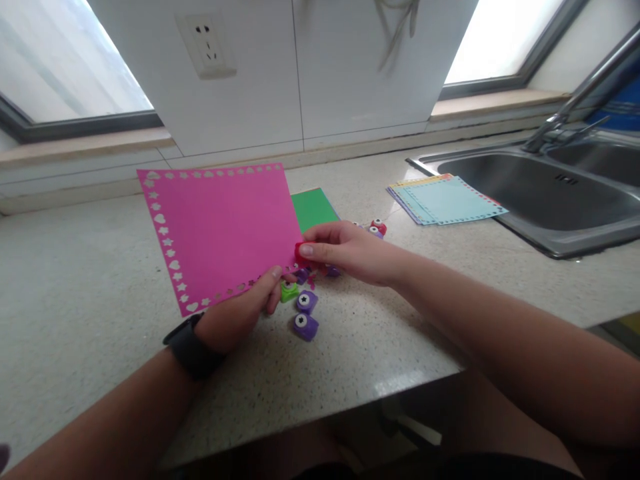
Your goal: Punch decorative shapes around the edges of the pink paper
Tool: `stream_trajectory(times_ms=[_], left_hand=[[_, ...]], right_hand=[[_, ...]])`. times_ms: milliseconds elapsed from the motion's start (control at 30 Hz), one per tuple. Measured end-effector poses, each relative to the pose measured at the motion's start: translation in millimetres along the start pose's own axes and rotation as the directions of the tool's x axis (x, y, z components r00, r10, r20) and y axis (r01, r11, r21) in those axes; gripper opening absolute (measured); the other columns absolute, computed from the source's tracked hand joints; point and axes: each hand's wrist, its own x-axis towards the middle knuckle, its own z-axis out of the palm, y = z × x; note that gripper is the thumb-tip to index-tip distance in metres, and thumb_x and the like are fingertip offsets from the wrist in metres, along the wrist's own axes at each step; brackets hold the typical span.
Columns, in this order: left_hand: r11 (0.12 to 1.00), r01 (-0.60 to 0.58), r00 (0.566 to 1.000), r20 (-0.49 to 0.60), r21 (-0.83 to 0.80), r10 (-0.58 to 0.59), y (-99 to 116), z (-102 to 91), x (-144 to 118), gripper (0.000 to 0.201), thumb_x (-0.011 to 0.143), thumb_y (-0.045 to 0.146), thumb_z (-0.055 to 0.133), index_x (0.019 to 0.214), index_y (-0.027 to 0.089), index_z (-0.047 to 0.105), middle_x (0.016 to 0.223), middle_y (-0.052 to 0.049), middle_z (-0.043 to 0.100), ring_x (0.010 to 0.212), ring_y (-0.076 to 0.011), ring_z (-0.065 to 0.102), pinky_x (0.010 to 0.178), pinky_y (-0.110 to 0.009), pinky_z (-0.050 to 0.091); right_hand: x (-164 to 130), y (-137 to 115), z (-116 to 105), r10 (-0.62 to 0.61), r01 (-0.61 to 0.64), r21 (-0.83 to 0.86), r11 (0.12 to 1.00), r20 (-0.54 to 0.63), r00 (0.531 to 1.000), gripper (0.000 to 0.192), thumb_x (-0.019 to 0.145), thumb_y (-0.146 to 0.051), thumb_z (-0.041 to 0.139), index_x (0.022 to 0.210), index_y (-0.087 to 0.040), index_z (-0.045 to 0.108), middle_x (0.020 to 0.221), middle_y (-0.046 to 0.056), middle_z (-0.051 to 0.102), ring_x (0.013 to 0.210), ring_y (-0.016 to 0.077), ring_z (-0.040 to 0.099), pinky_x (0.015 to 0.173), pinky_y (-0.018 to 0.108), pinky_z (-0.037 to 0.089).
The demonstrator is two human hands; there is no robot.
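Note:
My left hand [239, 313] holds a pink paper sheet [225, 227] by its lower edge, lifted above the counter. Small star and heart shapes are punched along the sheet's top, left and bottom borders. My right hand [350, 250] pinches a small red paper punch [301, 253] clamped onto the sheet's lower right corner. A black watch sits on my left wrist. Two purple punches [305, 313] and a green punch [289, 291] lie on the counter just below my hands.
A green sheet [314, 208] lies behind the pink one. More punches [377, 228] sit past my right hand. A stack of punched coloured sheets [445, 199] lies beside the steel sink [540, 193] with its tap at right. The counter's front edge [350, 400] is near.

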Motion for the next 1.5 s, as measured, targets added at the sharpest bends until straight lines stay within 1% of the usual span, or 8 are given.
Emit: stream_trajectory(times_ms=[133,267,533,733,933,1067,1300,1500], left_hand=[[1.0,-0.003,1.0,0.001,-0.003,0.003,0.1,1.2,0.3,0.05,0.098,0.047,0.035,0.056,0.024,0.047,0.055,0.004,0.046,0.064,-0.0169,0.05,0.095,-0.034,0.037],[1.0,-0.002,1.0,-0.001,0.01,0.002,1.3,1.1,-0.3,0.052,0.098,0.047,0.034,0.053,0.024,0.045,0.054,0.004,0.045,0.064,-0.017,0.048,0.094,-0.033,0.037],[0.999,0.012,1.0,-0.003,0.039,-0.012,0.1,0.2,-0.3,0.056,0.098,0.054,0.032,0.052,0.024,0.044,0.055,0.003,0.048,0.066,-0.0179,0.05,0.1,-0.035,0.037],[0.999,-0.007,1.0,0.004,0.036,0.007,-1.4,1.4,0.0,0.058,0.098,0.055,0.031,0.051,0.024,0.043,0.057,0.001,0.05,0.071,-0.0186,0.052,0.104,-0.034,0.035],[0.999,-0.01,1.0,0.002,0.035,0.01,-3.0,0.1,-1.2,0.06,0.099,0.057,0.031,0.05,0.024,0.044,0.055,0.002,0.05,0.069,-0.0181,0.053,0.104,-0.035,0.037],[0.998,-0.013,1.0,0.005,0.058,0.013,-2.7,0.5,0.4,0.06,0.099,0.056,0.029,0.051,0.024,0.044,0.055,0.002,0.049,0.068,-0.0176,0.053,0.101,-0.035,0.038],[0.997,-0.007,1.0,-0.014,0.081,0.008,2.6,1.7,-0.6,0.056,0.097,0.053,0.033,0.051,0.024,0.043,0.053,0.003,0.047,0.066,-0.0174,0.051,0.098,-0.035,0.038],[0.992,0.018,0.999,-0.038,0.122,-0.014,5.4,2.7,-2.5,0.054,0.096,0.052,0.036,0.051,0.023,0.044,0.053,0.004,0.047,0.06,-0.0161,0.048,0.086,-0.034,0.038]], right_hand=[[1.4,6.8,-1.8,-0.018,0.017,0.03,0.999,0.024,1.0,0.032,0.088,-0.044,0.07,0.086,-0.013,0.066,0.072,0.0,0.058,0.063,0.0103,0.049,0.058,0.025,0.037],[3.1,11.5,-3.4,-0.019,0.017,0.048,0.999,0.038,0.999,0.031,0.088,-0.043,0.071,0.087,-0.012,0.067,0.073,0.0,0.059,0.063,0.01,0.049,0.057,0.025,0.035],[3.8,10.4,-3.2,-0.002,0.001,0.018,1.0,0.032,0.999,0.033,0.088,-0.045,0.071,0.085,-0.012,0.067,0.069,-0.001,0.058,0.059,0.0094,0.046,0.053,0.025,0.032],[3.0,9.2,-2.8,-0.011,0.01,0.005,1.0,0.048,0.999,0.032,0.089,-0.044,0.07,0.084,-0.012,0.067,0.069,-0.001,0.056,0.059,0.0093,0.045,0.053,0.025,0.032],[3.5,8.6,-3.1,-0.011,0.012,-0.026,1.0,0.051,0.999,0.031,0.088,-0.042,0.07,0.082,-0.012,0.065,0.067,-0.001,0.055,0.059,0.0093,0.045,0.052,0.025,0.031],[4.2,9.3,-2.9,-0.021,0.022,-0.021,1.0,0.046,0.999,0.031,0.088,-0.042,0.07,0.08,-0.012,0.064,0.065,-0.002,0.054,0.058,0.0091,0.045,0.052,0.025,0.031],[6.0,10.3,0.6,-0.027,0.027,0.002,1.0,0.019,0.999,0.034,0.087,-0.045,0.07,0.077,-0.013,0.061,0.062,-0.003,0.052,0.056,0.0092,0.044,0.051,0.025,0.031],[4.8,10.0,3.5,-0.049,0.049,-0.044,0.998,0.001,0.999,0.031,0.086,-0.043,0.072,0.08,-0.013,0.063,0.066,-0.002,0.053,0.058,0.0096,0.044,0.052,0.025,0.031]])
